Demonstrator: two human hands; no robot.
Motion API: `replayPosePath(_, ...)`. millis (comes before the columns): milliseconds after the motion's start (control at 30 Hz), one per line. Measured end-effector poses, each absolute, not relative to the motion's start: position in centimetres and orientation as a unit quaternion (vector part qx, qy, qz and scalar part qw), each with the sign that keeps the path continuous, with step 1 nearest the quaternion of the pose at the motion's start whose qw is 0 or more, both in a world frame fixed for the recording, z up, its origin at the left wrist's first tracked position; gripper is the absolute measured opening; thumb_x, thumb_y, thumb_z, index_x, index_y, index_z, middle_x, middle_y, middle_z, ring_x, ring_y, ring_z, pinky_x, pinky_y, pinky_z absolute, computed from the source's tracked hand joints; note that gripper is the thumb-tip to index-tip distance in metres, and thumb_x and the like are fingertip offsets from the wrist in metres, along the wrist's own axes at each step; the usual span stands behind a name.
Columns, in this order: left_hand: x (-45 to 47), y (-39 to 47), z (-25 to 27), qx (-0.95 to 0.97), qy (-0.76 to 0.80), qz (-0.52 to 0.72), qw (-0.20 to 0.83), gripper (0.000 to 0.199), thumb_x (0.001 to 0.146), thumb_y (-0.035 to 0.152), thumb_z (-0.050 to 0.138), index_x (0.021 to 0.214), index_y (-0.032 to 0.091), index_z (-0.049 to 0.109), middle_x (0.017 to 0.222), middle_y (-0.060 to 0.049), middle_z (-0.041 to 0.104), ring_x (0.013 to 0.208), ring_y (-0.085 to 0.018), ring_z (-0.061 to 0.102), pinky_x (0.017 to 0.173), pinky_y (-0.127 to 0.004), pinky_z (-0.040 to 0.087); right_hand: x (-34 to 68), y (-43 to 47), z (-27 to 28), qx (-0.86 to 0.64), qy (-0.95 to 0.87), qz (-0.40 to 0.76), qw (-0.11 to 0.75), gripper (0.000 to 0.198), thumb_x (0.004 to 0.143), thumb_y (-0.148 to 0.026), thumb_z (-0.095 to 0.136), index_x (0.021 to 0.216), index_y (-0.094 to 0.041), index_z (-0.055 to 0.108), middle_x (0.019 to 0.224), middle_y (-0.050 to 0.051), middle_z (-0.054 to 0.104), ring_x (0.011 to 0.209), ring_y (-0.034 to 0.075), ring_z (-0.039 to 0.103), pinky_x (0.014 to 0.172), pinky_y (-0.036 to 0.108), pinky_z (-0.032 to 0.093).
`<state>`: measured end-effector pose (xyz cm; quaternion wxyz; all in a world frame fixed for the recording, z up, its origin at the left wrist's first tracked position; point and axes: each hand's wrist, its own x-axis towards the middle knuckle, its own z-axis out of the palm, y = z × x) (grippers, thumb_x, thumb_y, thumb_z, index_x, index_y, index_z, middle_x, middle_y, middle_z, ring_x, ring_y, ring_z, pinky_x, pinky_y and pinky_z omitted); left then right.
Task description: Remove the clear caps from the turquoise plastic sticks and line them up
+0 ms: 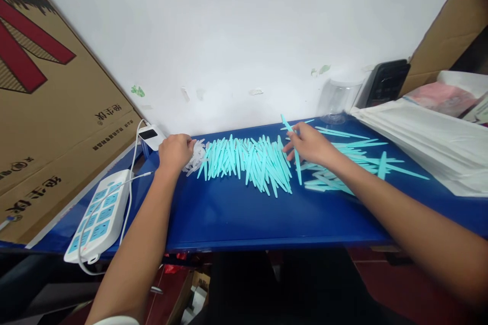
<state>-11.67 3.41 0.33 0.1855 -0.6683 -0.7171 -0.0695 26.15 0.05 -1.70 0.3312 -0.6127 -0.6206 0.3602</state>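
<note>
My right hand (pixel 307 144) pinches a slim, tapered turquoise stick (pixel 297 166) between thumb and fingers, held slanting above the table. Beneath and to the right of this hand lies a loose heap of similar turquoise sticks (pixel 360 155), pointing various ways. Left of it, a long row of such sticks (pixel 263 165) is spread side by side across the table's middle. At the row's left end sits a small pile of short, whitish translucent pieces (pixel 196 157). My left hand (pixel 175 151) is closed at that pile's edge, and its fingertips are partly hidden.
On the blue table (pixel 229 221), a white power strip (pixel 101 213) with cables and a white device with a dark display (pixel 151 135) lie left. A clear cup (pixel 339 101), a black device (pixel 387 81) and white sheets (pixel 415 134) are at right. Cardboard (pixel 57 86) borders the left.
</note>
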Motion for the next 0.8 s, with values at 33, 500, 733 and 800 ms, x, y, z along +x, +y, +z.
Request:
replayPosePath(33, -11.7, 3.4, 0.3, -0.668, -0.718, -0.069, 0.186, 0.043, 0.100, 0.048, 0.050, 0.105, 0.019, 0.081, 0.100, -0.020, 0.076, 0.094, -0.039, 0.070, 0.079, -0.045, 0.051, 26.2, 0.0, -1.6, -0.617, -0.625, 0.353, 0.323, 0.008, 0.110, -0.029, 0.043, 0.115, -0.023, 0.040, 0.094, 0.012, 0.078, 0.062, 0.024, 0.075, 0.046, 0.033, 0.051)
replayPosePath(500, -12.3, 3.7, 0.4, -0.648, -0.738, -0.052, 0.183, 0.040, 0.100, 0.046, 0.052, 0.110, 0.020, 0.081, 0.105, -0.020, 0.077, 0.099, -0.038, 0.071, 0.082, -0.045, 0.053, 25.9, -1.2, -0.5, -0.634, -0.693, 0.293, 0.179, 0.021, 0.108, -0.039, 0.051, 0.110, -0.019, 0.057, 0.061, 0.001, 0.070, 0.051, 0.021, 0.065, 0.058, 0.032, 0.044)
replayPosePath(733, -12.7, 4.0, 0.0, -0.649, -0.736, -0.052, 0.183, 0.034, 0.097, 0.046, 0.058, 0.104, 0.022, 0.081, 0.104, -0.017, 0.077, 0.098, -0.038, 0.071, 0.079, -0.043, 0.053, 26.1, -1.0, 0.2, -0.604, -0.702, 0.311, 0.213, 0.029, 0.109, -0.026, 0.041, 0.089, -0.020, 0.061, 0.081, 0.008, 0.073, 0.069, 0.018, 0.061, 0.066, 0.030, 0.043)
replayPosePath(800, -12.6, 3.9, -0.1, -0.653, -0.733, -0.059, 0.185, 0.037, 0.097, 0.049, 0.057, 0.104, 0.021, 0.081, 0.102, -0.018, 0.077, 0.098, -0.038, 0.071, 0.079, -0.044, 0.053, 26.2, -1.2, 0.7, -0.583, -0.697, 0.355, 0.222, 0.034, 0.108, -0.025, 0.043, 0.081, -0.019, 0.062, 0.081, 0.009, 0.071, 0.069, 0.018, 0.060, 0.065, 0.029, 0.044)
